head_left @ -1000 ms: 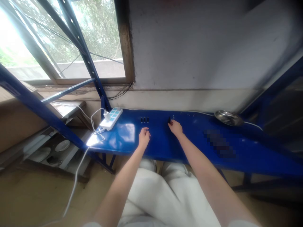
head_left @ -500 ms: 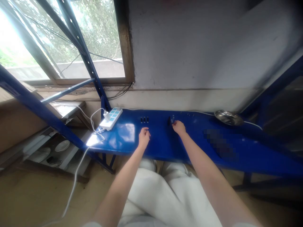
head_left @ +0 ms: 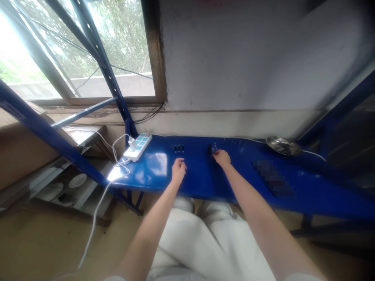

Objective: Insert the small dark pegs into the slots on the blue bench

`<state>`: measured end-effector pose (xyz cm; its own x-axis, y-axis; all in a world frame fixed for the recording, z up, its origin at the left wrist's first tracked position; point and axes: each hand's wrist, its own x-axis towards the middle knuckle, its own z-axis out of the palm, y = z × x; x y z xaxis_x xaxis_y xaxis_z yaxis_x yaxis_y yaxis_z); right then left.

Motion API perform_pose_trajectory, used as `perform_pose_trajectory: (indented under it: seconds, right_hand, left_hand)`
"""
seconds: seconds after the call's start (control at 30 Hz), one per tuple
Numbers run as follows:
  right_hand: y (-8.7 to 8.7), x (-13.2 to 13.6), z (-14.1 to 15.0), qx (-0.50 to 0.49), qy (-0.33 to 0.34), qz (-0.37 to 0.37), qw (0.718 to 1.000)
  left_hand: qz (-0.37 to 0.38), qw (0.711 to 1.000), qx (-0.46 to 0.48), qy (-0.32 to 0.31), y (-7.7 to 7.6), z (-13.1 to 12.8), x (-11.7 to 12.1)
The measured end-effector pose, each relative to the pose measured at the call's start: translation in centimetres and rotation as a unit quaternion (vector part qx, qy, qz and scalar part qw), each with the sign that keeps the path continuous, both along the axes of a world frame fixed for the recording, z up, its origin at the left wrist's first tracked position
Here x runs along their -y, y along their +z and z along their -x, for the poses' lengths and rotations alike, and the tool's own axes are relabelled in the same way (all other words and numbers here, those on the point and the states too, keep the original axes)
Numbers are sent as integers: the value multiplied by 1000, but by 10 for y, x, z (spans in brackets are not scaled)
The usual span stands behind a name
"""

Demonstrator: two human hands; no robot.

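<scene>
My left hand (head_left: 178,169) rests on the blue metal shelf (head_left: 205,175) with its fingers curled, and something small and dark shows at the fingertips. A row of three small dark parts (head_left: 179,148) stands just beyond it. My right hand (head_left: 222,157) reaches farther back, fingers pinched at a small blue piece beside a small dark part (head_left: 211,148). What the pinch holds is too small to name.
A white power strip (head_left: 137,146) with a plugged cable lies at the shelf's left end. A steel dish (head_left: 283,145) sits at the far right by a white wire. A blue rack post (head_left: 99,62) crosses the window. Plates lie on a lower shelf (head_left: 67,187).
My right hand has shifted a little to the right, and a small blue piece now shows beside the dark part. The left hand has not moved.
</scene>
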<state>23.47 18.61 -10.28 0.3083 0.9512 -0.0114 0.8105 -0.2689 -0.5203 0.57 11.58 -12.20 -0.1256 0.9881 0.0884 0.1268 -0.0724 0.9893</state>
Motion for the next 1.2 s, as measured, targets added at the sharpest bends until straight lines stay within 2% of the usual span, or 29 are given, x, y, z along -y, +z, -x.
perform_pose_trajectory:
  seconds: [0.17,0.27,0.37,0.47,0.53,0.63,0.83,0.97,1.1,1.2]
  right_hand:
    - [0,-2,-8,-30,21,6,999]
    - [1,6,-10,-72,-4,-13,997]
    - [0,25,-1,-146,-58,-69,985]
    - [-2,47,18,-224,-87,-166,956]
    - [-2,61,33,-247,-85,-229,938]
    - [-2,74,49,-252,-81,-272,925]
    - [-1,83,54,-245,-51,-279,927]
    - [-1,85,53,-232,-24,-252,939]
    - [-2,85,53,-216,-16,-247,945]
    - [-3,85,53,-216,-9,-249,944]
  left_hand:
    - [0,1000,-2,2,1,0,0]
    - [5,1000,-2,1,2,-1,1]
    - [14,1000,1,2,5,-1,2]
    - [18,1000,6,7,5,-2,2]
    - [14,1000,8,12,5,-2,2]
    - [9,1000,8,16,6,-2,2]
    - [-5,1000,0,24,10,-3,8]
    - [-24,998,-25,44,22,0,6]
    - [-57,992,-100,59,41,4,-16]
    - [-57,980,-189,22,50,4,-39]
